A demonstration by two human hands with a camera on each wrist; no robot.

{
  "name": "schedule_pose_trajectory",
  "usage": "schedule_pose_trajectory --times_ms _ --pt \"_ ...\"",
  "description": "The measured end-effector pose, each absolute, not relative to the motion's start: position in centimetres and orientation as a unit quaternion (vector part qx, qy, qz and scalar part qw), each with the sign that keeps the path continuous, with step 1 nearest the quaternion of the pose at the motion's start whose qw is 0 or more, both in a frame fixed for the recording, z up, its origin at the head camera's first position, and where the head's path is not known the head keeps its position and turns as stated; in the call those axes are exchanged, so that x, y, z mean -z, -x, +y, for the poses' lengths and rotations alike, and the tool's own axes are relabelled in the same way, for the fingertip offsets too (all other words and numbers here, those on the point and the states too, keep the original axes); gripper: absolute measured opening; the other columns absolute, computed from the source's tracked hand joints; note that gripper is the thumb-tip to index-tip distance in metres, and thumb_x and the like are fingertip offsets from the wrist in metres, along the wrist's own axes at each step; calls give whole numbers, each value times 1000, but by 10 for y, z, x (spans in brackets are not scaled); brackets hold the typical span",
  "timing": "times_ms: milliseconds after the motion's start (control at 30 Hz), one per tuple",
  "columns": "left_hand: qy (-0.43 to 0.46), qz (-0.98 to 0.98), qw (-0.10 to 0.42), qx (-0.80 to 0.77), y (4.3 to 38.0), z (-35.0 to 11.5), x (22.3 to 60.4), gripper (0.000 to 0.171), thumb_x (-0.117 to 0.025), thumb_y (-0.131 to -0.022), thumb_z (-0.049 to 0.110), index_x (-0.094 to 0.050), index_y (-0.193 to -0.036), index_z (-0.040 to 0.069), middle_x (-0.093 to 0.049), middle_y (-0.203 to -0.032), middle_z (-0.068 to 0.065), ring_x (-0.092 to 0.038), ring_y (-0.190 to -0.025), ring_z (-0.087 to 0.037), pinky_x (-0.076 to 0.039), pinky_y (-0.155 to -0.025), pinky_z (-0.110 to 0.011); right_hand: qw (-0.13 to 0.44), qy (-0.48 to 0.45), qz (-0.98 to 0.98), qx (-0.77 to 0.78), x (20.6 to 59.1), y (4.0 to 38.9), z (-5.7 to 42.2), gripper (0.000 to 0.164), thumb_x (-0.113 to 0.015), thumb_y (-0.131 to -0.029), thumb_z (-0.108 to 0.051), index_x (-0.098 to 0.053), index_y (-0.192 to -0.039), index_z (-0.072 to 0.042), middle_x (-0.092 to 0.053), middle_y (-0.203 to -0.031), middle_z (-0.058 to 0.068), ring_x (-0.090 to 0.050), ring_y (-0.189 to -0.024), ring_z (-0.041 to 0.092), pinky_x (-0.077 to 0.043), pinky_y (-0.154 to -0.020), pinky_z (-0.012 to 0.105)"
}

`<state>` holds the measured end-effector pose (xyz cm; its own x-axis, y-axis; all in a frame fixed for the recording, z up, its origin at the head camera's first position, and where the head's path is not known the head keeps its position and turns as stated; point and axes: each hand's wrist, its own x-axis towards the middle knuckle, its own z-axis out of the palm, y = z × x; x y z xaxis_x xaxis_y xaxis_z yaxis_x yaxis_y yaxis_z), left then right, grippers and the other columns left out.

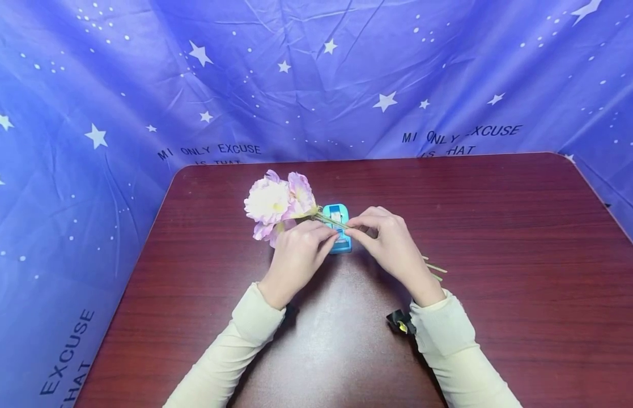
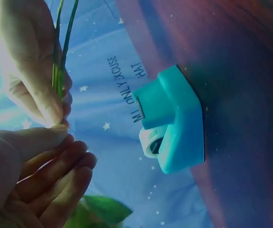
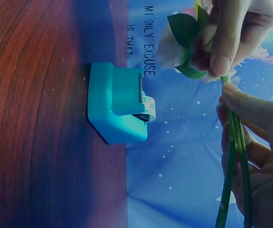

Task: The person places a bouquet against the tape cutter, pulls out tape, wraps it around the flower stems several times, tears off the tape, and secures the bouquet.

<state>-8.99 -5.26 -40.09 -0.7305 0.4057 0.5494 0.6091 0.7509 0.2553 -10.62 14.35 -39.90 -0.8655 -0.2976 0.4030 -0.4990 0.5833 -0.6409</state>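
Observation:
A bunch of pale pink artificial flowers [image 1: 269,203] is held above the table, blossoms to the left and stems pointing right. My left hand [image 1: 302,249] pinches the green stems [image 3: 231,147] between thumb and fingers, below the leaves [image 3: 183,29]. Right beside it, my right hand [image 1: 393,241] pinches the same stems, the two thumbs almost touching. The stem ends stick out past the right wrist. Beneath and beyond the hands stands a turquoise tape dispenser [image 1: 339,245] with a roll of tape [image 3: 149,109] and a toothed cutting edge. Whether tape is on the stems I cannot tell.
The dark red wooden table [image 1: 525,226] has rounded far corners. A blue curtain [image 1: 316,73] with white stars and lettering hangs behind it and along its sides. A black wrist-worn device [image 1: 399,323] shows at the right cuff.

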Motion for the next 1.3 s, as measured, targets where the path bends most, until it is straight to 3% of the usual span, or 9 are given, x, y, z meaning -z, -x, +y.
schedule_pose_trajectory --times_ms 433,767,1300 --pt "270 -899 206 275 93 -50 411 16 -61 -99 17 -74 -93 10 -73 -88 -1 -72 -83 -19 -56 -75 -35 130 -222 -870 -421 399 104 141 8 -79 -84 -17 -79 -92 -15 -66 -79 -9 -50 -71 8 -41 -62 22" --pt "257 -876 198 356 95 -49 412 19 -61 -99 19 -77 -99 10 -75 -92 -1 -72 -88 -13 -56 -83 -29 115 -221 -861 -443 398 103 141 9 -78 -85 -16 -78 -94 -14 -65 -80 -9 -55 -70 7 -44 -62 23" --pt "244 -858 196 407 96 -45 409 17 -64 -97 18 -78 -99 8 -75 -90 -1 -70 -85 -12 -55 -80 -25 127 -223 -852 -456 394 102 140 9 -80 -82 -16 -79 -92 -15 -66 -77 -10 -56 -67 6 -47 -62 21"
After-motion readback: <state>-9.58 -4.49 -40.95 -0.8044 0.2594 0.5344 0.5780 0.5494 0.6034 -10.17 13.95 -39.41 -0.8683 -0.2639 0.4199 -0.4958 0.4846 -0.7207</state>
